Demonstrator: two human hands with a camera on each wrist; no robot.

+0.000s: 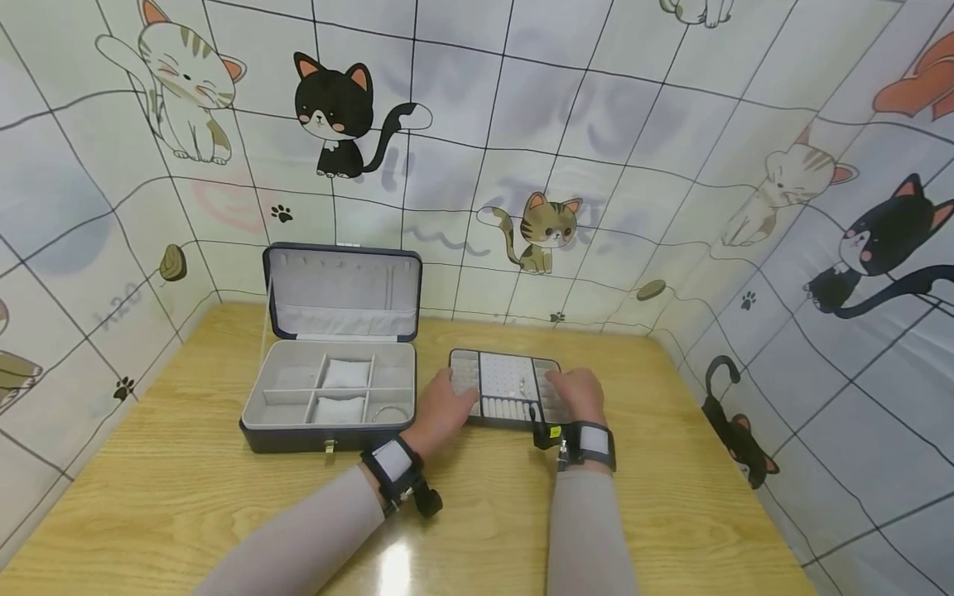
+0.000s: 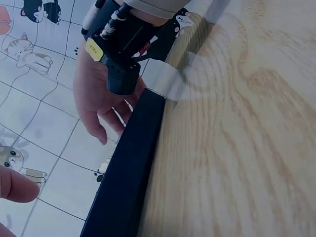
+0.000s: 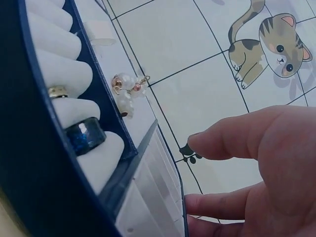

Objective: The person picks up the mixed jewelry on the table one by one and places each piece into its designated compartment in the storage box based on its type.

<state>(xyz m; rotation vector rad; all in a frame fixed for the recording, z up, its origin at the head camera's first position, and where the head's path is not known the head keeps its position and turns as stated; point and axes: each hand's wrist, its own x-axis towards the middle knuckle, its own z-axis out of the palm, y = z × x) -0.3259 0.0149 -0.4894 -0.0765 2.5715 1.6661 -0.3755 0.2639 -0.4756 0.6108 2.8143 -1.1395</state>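
Observation:
A dark-blue jewelry tray (image 1: 509, 374) with pale lining lies on the wooden table. At its left end is my left hand (image 1: 441, 410), thumb over the edge. My right hand (image 1: 583, 393) is at the right end. In the right wrist view, the right thumb (image 3: 222, 136) stands apart from the tray while the fingers (image 3: 217, 205) meet its outer side. White ring rolls hold a blue ring (image 3: 86, 137) and a gold-coloured ring (image 3: 58, 92). Pearl earrings (image 3: 126, 91) sit beyond them. The left wrist view shows the tray's dark side wall (image 2: 131, 168) and little of the left fingers (image 2: 19, 185).
Left of the tray stands an open jewelry box (image 1: 283, 441), lid raised. White cushions (image 1: 347, 374) and a ring-shaped bangle (image 1: 391, 409) lie in its compartments. A cat-patterned cloth (image 1: 462, 165) hangs behind and beside the wooden table (image 1: 477, 530).

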